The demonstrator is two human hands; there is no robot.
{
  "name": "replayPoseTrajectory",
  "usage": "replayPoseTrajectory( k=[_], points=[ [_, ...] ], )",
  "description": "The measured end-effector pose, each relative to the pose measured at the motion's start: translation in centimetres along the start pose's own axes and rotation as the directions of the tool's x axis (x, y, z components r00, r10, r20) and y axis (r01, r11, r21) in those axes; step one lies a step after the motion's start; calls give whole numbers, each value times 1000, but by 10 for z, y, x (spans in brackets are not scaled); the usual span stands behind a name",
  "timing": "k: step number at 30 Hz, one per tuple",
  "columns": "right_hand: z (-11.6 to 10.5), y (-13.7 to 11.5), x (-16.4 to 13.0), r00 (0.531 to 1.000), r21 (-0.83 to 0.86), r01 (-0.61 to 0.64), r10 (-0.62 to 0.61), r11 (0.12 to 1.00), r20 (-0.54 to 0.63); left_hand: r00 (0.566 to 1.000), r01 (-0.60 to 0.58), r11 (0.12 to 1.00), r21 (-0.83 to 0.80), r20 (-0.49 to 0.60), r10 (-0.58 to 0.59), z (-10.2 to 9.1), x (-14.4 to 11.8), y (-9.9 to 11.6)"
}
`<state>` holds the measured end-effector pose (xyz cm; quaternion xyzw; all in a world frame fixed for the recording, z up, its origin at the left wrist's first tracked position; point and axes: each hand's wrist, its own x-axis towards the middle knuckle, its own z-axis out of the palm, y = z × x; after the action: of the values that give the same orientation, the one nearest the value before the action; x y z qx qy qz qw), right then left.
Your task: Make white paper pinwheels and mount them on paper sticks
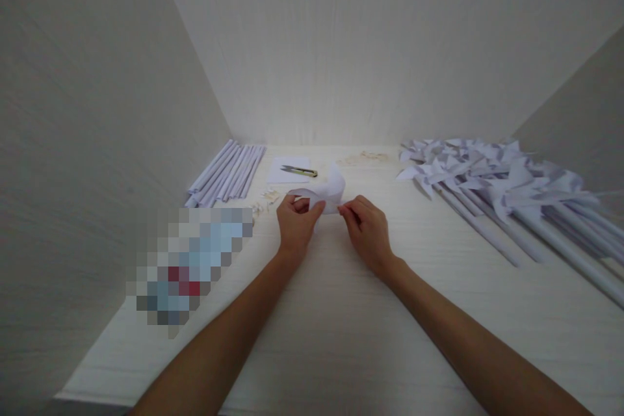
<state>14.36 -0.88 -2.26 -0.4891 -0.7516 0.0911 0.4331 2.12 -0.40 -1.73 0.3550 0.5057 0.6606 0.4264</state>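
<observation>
Held between both hands at mid-counter (341, 338): paper (325, 192), curled up and away toward the far wall, long axis left to right, left hand (296, 221) pinching its left end, right hand (366, 227) its right edge, equally near, hands close together.

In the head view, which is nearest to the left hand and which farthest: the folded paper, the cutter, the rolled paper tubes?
From the left hand:
1. Folded paper, pinched in it, centre.
2. Cutter, just behind, on a white sheet.
3. Rolled paper tubes, back left by the wall.
</observation>
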Motion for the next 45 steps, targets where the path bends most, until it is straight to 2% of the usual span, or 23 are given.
replayPoseTrajectory(
  k=[18, 22, 25, 27, 29, 31, 35, 37, 40, 42, 43, 45],
  points=[
    [0, -1, -2, 1000, -124, -17, 19, 992, 17, 995, -70, 995, 77, 70, 65, 1, -2, -3],
    [-1, -5, -3, 999, -172, -24, 30, 985, 34, 988, -131, 980, 147, 103, 117, 0, -3, -2],
    [0, -5, -1, 991, -98, -119, 124, 988, 47, 971, -216, 956, 201, 143, 189, -3, -3, -3],
    [2, -3, 1, 970, 23, -225, 222, 974, 100, 962, -252, 938, 239, 166, 216, -4, -3, -4],
    [2, -1, 2, 951, 103, -286, 269, 953, 151, 959, -263, 927, 269, 180, 220, -5, -3, -4],
    [0, -1, 2, 967, 69, -227, 217, 971, 131, 958, -263, 922, 283, 186, 217, -5, -3, -4],
    [-3, -2, -1, 996, -120, -22, 33, 993, 87, 954, -282, 912, 299, 191, 232, -5, -3, -4],
    [-2, -3, 0, 993, -89, -58, 67, 994, 100, 946, -312, 895, 320, 196, 259, -5, -3, -4],
    [-1, -4, 3, 957, 88, -250, 232, 964, 176, 931, -358, 862, 359, 212, 298, -6, -4, -4],
    [-1, -5, 4, 932, 152, -324, 287, 934, 222, 925, -373, 850, 372, 223, 309, -6, -5, -5],
    [-2, -5, 4, 939, 141, -304, 271, 942, 213, 923, -377, 848, 373, 228, 310, -6, -5, -5],
    [-4, -5, 3, 972, 54, -183, 173, 982, 158, 922, -376, 849, 370, 235, 306, -6, -5, -5]
  ],
)
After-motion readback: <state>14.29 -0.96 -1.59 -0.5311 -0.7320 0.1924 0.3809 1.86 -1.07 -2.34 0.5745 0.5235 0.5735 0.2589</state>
